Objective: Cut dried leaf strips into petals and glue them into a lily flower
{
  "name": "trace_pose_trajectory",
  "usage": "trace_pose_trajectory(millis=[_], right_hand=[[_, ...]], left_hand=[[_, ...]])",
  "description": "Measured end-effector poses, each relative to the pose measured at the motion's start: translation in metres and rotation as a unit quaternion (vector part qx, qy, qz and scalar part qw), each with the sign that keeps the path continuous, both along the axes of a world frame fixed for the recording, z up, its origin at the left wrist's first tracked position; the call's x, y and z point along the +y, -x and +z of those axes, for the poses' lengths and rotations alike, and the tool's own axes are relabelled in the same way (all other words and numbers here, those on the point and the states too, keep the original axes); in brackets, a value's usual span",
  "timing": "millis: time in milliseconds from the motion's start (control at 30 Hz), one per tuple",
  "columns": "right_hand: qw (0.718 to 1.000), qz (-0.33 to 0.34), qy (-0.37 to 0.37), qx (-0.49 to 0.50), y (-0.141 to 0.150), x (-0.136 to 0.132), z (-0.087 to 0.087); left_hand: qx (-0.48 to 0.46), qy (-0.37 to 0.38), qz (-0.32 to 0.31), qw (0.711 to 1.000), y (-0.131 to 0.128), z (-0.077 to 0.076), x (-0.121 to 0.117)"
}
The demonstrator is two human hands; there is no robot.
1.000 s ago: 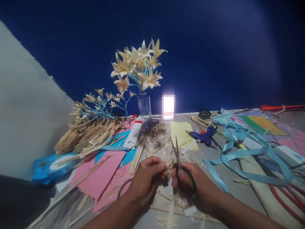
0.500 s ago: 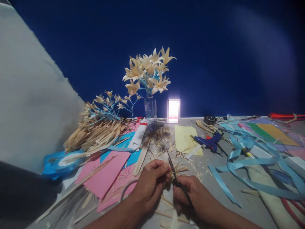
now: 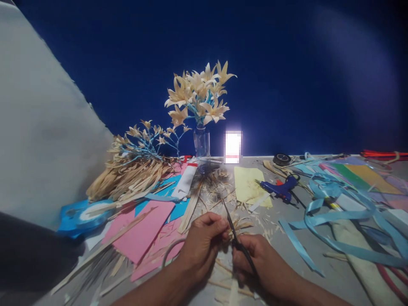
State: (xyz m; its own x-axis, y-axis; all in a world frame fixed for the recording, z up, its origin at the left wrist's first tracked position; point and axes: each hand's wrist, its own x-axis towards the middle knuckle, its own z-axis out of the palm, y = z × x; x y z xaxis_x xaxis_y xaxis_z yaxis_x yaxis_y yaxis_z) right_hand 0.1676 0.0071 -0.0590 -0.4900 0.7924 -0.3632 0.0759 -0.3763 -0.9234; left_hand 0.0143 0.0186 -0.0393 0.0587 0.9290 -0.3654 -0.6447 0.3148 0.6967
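My right hand [image 3: 256,257] is closed round the dark handles of a pair of scissors [image 3: 232,222]. Their blades point away from me and look nearly together. Close beside the blades, my left hand [image 3: 204,242] pinches thumb against fingertips. Whatever is in that pinch is too small and too hidden to name. Pale dried husk strips [image 3: 240,225] lie on the table just behind the fingers.
A glass vase [image 3: 201,146] of husk flowers [image 3: 199,93] stands at the back beside a bright light [image 3: 233,146]. A blue glue gun [image 3: 280,188] and tangled light-blue ribbon [image 3: 321,223] lie right. Pink sheets [image 3: 143,231], a blue tape roll [image 3: 86,216] and husk bundles [image 3: 127,180] fill the left.
Both hands and the scissors stay almost where they were. The whole view has shifted very slightly.
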Motion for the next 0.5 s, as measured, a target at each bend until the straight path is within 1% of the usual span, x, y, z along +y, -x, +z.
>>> trace_pose_trajectory(millis=[333,500], right_hand=[[1.0,0.011,-0.022,-0.016,-0.0019,0.0014,0.0031],[1.0,0.009,-0.009,-0.014,-0.0041,0.0003,0.0018]], left_hand=[[0.001,0.002,-0.011,1.0,-0.0014,0.0044,-0.0004],[-0.005,0.006,-0.024,1.0,-0.0003,0.0049,-0.0002]])
